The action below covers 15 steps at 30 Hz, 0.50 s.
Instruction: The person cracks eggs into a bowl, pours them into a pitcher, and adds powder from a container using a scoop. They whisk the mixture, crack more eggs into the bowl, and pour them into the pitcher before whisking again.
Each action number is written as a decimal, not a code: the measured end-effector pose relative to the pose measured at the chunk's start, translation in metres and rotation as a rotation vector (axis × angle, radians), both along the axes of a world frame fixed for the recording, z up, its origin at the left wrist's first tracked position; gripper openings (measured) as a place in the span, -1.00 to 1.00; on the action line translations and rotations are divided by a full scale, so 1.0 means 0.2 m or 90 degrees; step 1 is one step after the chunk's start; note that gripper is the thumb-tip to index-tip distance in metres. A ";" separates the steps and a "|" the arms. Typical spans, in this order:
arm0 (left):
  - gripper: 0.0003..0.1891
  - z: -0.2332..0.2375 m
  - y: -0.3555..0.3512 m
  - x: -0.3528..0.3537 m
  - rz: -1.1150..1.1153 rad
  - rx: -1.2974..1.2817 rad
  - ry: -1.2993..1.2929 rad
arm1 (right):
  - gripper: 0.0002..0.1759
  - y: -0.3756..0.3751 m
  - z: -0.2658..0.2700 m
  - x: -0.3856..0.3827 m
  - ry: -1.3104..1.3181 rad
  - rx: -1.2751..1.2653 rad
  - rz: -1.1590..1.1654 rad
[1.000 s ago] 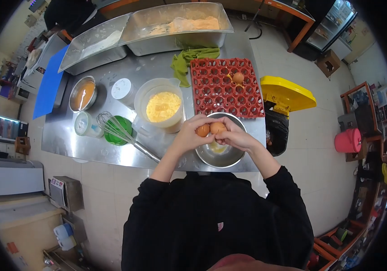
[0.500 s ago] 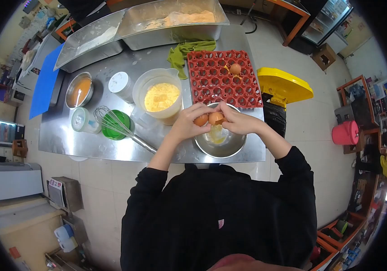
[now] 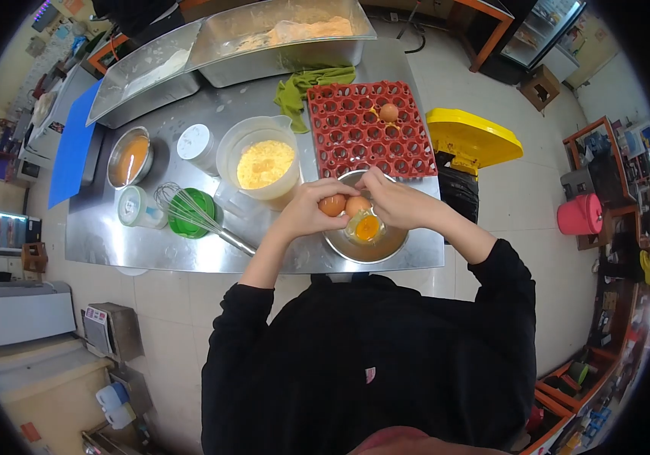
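Observation:
Over the steel bowl [image 3: 393,250], my left hand [image 3: 313,208] holds a brown egg [image 3: 332,205] and touches the cracked egg [image 3: 357,205] beside it. My right hand [image 3: 395,201] grips the cracked egg's other side, with its fingers partly hiding the shell. An orange yolk [image 3: 367,227] with clear egg white shows just below the shell. Behind the bowl lies a red egg tray [image 3: 340,144] with one brown egg [image 3: 388,112] in it. To the left stands a translucent pitcher [image 3: 237,155] containing a yellow mixture.
A whisk [image 3: 211,224] lies across a green container [image 3: 188,205]. Further left are a lidded tub [image 3: 136,208], a white-lidded container [image 3: 197,144] and a bowl of orange liquid [image 3: 114,171]. Steel pans [image 3: 279,57] and a green cloth [image 3: 294,95] lie behind; a yellow lid [image 3: 476,140] is right.
The yolk has come out of the cracked egg and now shows below the shell. The view has shifted slightly, while both hands stay over the bowl.

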State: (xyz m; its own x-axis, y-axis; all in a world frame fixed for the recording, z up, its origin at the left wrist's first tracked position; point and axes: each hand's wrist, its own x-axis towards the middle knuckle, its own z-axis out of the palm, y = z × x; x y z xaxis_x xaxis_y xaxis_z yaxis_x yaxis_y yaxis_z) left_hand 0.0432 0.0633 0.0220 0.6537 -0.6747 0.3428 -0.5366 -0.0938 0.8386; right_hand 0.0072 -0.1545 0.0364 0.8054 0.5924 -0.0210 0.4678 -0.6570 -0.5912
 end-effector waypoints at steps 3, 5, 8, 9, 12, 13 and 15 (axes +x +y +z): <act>-0.63 -0.02 -0.03 0.01 0.026 0.004 0.046 | -0.56 -0.05 -0.03 0.01 0.269 0.205 -0.033; -0.62 -0.01 -0.05 0.02 0.046 0.043 0.043 | -0.50 -0.06 -0.04 -0.01 0.463 0.358 -0.088; -0.58 0.09 -0.18 0.03 0.047 0.129 -0.021 | -0.45 -0.08 -0.08 -0.09 0.614 0.618 -0.175; -0.57 0.11 -0.22 0.01 0.049 0.154 -0.044 | -0.46 -0.10 -0.16 -0.11 0.638 0.736 -0.168; -0.53 0.14 -0.37 -0.03 0.037 0.163 -0.063 | -0.49 -0.19 -0.25 -0.20 0.601 0.972 -0.213; -0.53 0.16 -0.41 -0.04 0.032 0.138 -0.059 | -0.50 -0.23 -0.26 -0.21 0.576 1.028 -0.232; -0.54 0.18 -0.44 -0.05 0.035 0.149 -0.020 | -0.53 -0.38 -0.25 -0.26 0.443 1.011 -0.285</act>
